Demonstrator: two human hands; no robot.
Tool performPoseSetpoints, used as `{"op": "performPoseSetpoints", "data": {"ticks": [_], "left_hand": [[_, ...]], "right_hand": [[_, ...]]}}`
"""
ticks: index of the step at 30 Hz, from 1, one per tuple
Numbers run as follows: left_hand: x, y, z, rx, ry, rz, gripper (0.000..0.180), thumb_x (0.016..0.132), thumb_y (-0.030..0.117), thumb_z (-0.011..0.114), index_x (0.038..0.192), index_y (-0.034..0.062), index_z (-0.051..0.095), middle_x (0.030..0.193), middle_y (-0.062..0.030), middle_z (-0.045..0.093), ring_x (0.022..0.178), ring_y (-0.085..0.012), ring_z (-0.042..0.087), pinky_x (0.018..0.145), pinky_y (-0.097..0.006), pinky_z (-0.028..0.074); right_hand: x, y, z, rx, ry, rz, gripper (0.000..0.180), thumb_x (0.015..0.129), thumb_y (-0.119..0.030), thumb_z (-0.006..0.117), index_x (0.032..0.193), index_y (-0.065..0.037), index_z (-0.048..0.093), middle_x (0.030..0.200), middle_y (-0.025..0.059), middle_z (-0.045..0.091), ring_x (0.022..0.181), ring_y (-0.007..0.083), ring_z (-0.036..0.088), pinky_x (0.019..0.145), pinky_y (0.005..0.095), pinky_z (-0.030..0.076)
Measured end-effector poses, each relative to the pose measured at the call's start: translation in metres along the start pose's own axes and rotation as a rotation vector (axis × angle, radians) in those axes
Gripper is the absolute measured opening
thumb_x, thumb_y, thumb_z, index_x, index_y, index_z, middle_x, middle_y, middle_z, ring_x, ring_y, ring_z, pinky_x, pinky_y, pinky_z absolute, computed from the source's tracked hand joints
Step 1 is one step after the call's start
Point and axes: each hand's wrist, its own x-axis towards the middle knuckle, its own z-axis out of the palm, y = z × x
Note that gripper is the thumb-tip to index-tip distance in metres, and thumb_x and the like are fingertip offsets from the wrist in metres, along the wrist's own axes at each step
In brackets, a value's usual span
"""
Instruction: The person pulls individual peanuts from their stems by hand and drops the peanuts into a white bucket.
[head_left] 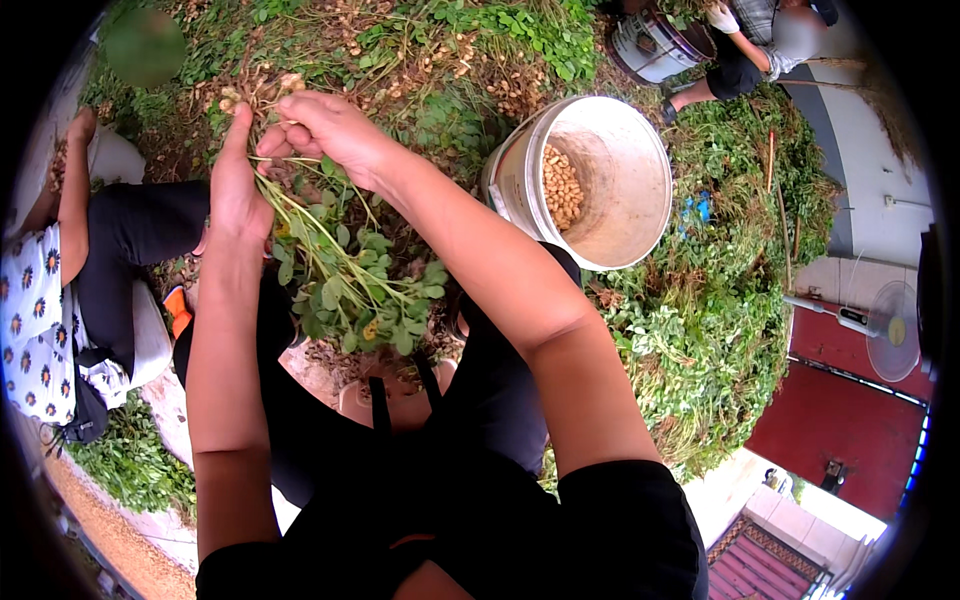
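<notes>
My left hand (237, 190) grips the stems of a green peanut plant (350, 275), whose leaves hang down toward my lap. At the plant's root end, pale peanut pods (262, 90) stick up above my fingers. My right hand (325, 128) pinches at that root cluster, fingers closed on the pods and roots. A white bucket (520, 175) stands tilted just right of my right forearm, with a heap of picked peanuts (561, 186) inside.
Piles of uprooted peanut plants (700, 310) cover the ground ahead and to the right. A person in a flowered top (40, 310) sits at my left. Another person (745, 45) crouches by a second bucket (650, 45) at the top right. A standing fan (890, 330) is at right.
</notes>
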Motion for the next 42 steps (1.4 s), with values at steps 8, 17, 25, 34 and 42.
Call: {"op": "performPoseSetpoints", "data": {"ticks": [8, 17, 25, 34, 42], "left_hand": [[0.008, 0.016, -0.01, -0.381, -0.318, 0.086, 0.04, 0.102, 0.046, 0.039, 0.079, 0.0124, 0.042, 0.06, 0.0073, 0.03, 0.054, -0.0051, 0.028, 0.055, -0.022, 0.028], [-0.012, 0.005, -0.009, -0.02, -0.39, 0.039, 0.044, 0.1, 0.049, 0.042, 0.099, 0.008, 0.057, 0.055, 0.0082, 0.033, 0.049, -0.0039, 0.029, 0.049, -0.021, 0.025], [-0.01, 0.003, -0.01, 0.077, -0.287, 0.048, 0.04, 0.1, 0.047, 0.041, 0.09, 0.0104, 0.053, 0.056, 0.0061, 0.037, 0.049, -0.0056, 0.03, 0.049, -0.022, 0.025], [-0.014, -0.005, -0.008, 0.197, -0.318, 0.121, 0.043, 0.1, 0.049, 0.039, 0.088, 0.0103, 0.052, 0.054, 0.0058, 0.035, 0.047, -0.0062, 0.03, 0.048, -0.023, 0.023], [-0.016, 0.007, -0.019, -0.094, -0.543, 0.061, 0.042, 0.099, 0.051, 0.038, 0.095, 0.0126, 0.055, 0.047, 0.0071, 0.032, 0.041, -0.0059, 0.026, 0.047, -0.023, 0.021]], "right_hand": [[-0.008, -0.013, -0.006, 0.463, 0.015, -0.136, 0.023, 0.097, -0.032, 0.042, 0.083, -0.015, 0.046, 0.064, -0.0071, 0.038, 0.058, 0.0075, 0.032, 0.055, 0.0238, 0.031], [-0.008, -0.017, -0.004, 0.081, 0.099, 0.015, 0.039, 0.1, -0.045, 0.046, 0.111, -0.008, 0.054, 0.085, -0.001, 0.052, 0.062, 0.0051, 0.038, 0.052, 0.02, 0.029], [-0.009, -0.01, -0.011, -0.068, -0.026, -0.085, 0.023, 0.099, -0.037, 0.053, 0.097, -0.014, 0.055, 0.074, -0.007, 0.049, 0.059, 0.0018, 0.036, 0.052, 0.0181, 0.027], [-0.019, -0.021, 0.005, 0.141, 0.164, -0.078, 0.041, 0.102, -0.046, 0.036, 0.084, -0.012, 0.048, 0.064, -0.0058, 0.039, 0.053, 0.0062, 0.028, 0.049, 0.021, 0.025], [-0.009, -0.044, -0.071, 0.483, 0.298, -0.257, 0.014, 0.096, -0.014, 0.044, 0.097, -0.004, 0.053, 0.078, 0.0005, 0.051, 0.054, 0.0048, 0.037, 0.043, 0.0192, 0.03]]}}
